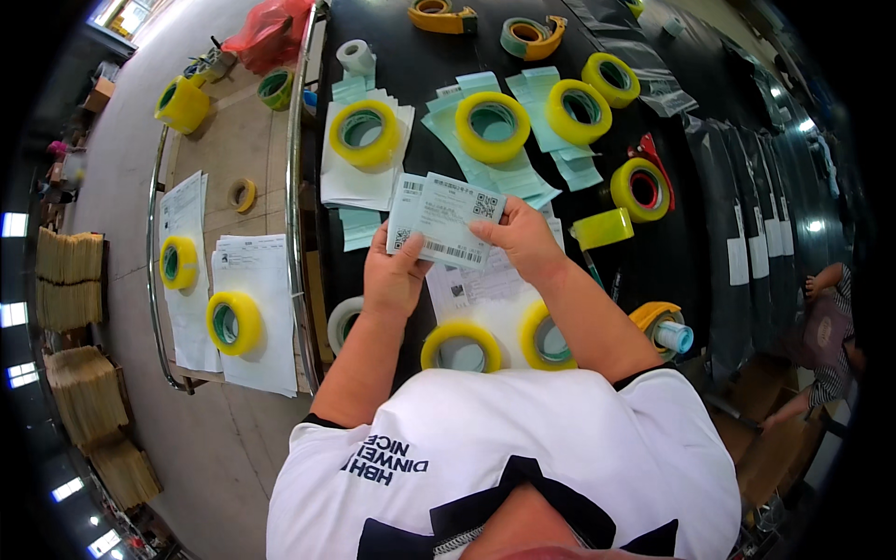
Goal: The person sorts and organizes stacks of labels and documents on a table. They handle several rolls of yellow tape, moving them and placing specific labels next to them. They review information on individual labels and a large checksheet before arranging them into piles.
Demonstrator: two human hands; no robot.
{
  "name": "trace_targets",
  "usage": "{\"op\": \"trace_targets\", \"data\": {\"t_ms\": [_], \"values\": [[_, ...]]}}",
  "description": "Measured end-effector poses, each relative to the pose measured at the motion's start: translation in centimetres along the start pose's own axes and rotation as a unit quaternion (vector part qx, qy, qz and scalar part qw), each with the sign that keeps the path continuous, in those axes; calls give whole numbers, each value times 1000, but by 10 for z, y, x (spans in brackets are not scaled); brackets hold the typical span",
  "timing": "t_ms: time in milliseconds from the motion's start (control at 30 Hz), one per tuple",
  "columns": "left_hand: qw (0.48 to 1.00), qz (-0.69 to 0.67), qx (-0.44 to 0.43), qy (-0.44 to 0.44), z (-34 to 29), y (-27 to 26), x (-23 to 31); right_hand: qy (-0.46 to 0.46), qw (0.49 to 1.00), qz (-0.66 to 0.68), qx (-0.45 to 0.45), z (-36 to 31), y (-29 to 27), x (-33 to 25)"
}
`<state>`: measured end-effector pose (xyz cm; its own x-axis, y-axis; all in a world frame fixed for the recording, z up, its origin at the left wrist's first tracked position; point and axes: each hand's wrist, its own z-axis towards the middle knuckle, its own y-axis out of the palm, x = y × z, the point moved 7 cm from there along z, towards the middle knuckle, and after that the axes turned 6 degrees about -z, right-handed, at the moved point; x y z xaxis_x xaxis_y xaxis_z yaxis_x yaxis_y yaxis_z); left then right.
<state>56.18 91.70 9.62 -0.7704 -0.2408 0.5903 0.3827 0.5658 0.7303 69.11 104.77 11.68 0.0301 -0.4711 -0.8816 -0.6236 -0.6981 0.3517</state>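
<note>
Between my two hands are a few pale printed labels (446, 217) with square codes and bars, overlapping and slightly fanned. My left hand (394, 273) pinches their lower left corner, thumb on top. At the right edge my right hand (521, 241) grips them between thumb and fingers. Under the hands lie printed sheets (481, 291) on the black table (644, 289). Two yellow tape rolls (461, 329) rest on those sheets near my body. Beyond the hands, another tape roll (364, 133) sits on a stack of white papers (396, 183).
More tape rolls (493, 127) weigh down pale green slips (537, 191) farther back. Tape dispensers (533, 39) stand at the far edge. To the left, a metal-railed cart (266, 177) carries papers and tape. At the right, black bags (747, 187) hang near another person (829, 327).
</note>
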Motion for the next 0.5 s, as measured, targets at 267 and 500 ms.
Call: {"op": "trace_targets", "data": {"t_ms": [267, 500], "values": [[998, 53, 4, -16, -8, -10, 1, 36, 999, -25, 16, -11, -8, 6], [998, 64, 1, 6, -14, -11, 5, 58, 997, -7, 41, -14, -18, 18]]}}
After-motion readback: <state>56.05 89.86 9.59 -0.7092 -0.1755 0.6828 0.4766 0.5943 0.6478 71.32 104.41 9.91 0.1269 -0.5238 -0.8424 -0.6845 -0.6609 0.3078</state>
